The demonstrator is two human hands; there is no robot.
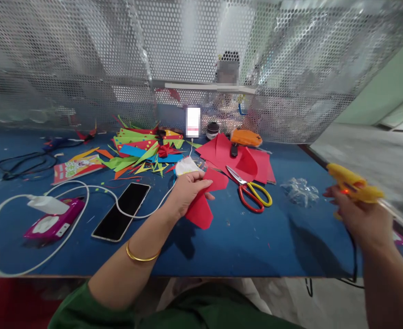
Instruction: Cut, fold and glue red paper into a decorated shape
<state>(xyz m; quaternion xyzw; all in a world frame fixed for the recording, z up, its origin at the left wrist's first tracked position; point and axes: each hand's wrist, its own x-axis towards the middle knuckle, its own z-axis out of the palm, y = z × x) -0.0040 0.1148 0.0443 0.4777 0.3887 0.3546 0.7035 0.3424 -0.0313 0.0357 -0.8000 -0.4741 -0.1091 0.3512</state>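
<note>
Between the fingers of my left hand [190, 189] is a cut piece of red paper [201, 212], its lobes sticking out above and below the fingers. My right hand [366, 219] grips a yellow glue gun [354, 183] at the table's right edge, with a small orange light glowing on it. Scissors [252, 194] with one red and one yellow handle lie partly spread to the right of the red piece. Behind them rest sheets of red paper [222, 153]. A crumpled heap of clear plastic [300, 191] sits left of the glue gun.
A smartphone [122, 212] lies left of my arm. A white cable [88, 192] loops past it to a white plug over a magenta power strip [55, 224]. Coloured paper strips [142, 151] are heaped at the back. A perforated metal screen [187, 45] stands behind; a person is beyond it.
</note>
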